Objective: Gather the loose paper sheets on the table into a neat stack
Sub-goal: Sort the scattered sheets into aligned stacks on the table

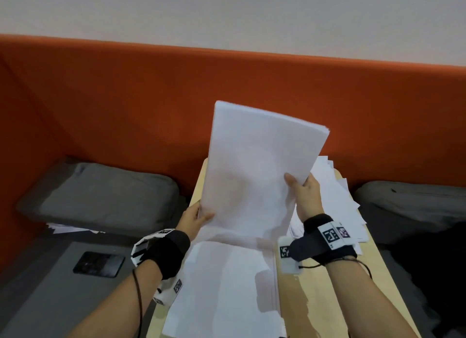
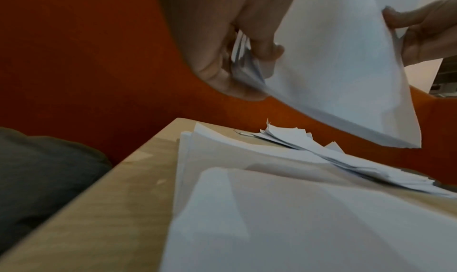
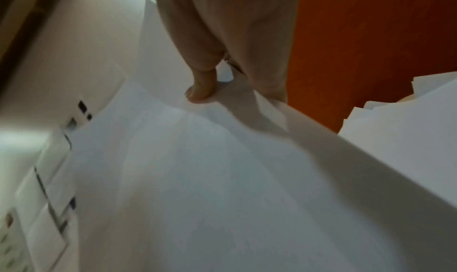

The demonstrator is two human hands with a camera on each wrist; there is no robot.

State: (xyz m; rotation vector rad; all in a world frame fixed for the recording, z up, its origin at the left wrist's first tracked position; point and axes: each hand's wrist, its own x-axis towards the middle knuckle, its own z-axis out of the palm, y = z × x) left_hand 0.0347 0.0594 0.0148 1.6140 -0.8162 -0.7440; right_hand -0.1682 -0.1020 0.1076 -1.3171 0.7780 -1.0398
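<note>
A thick bundle of white paper sheets (image 1: 257, 166) stands nearly upright above the wooden table (image 1: 315, 302), clear of its top in the left wrist view. My left hand (image 1: 199, 218) pinches its lower left edge, thumb in front. My right hand (image 1: 301, 191) grips its right edge, thumb on the front face. The same bundle (image 2: 341, 77) shows in the left wrist view, held by my left hand (image 2: 237, 61), and the bundle (image 3: 197, 168) fills the right wrist view below my right hand (image 3: 222, 65). More sheets (image 1: 227, 287) lie flat near me. A fanned, untidy pile (image 1: 338, 199) lies at the far right.
An orange upholstered backrest (image 1: 126, 98) wraps the far side and left. Grey cushions sit left (image 1: 100, 194) and right (image 1: 413, 204) of the table. A dark phone (image 1: 98, 264) lies on the grey seat at my left. A few sheets (image 1: 68, 228) poke out under the left cushion.
</note>
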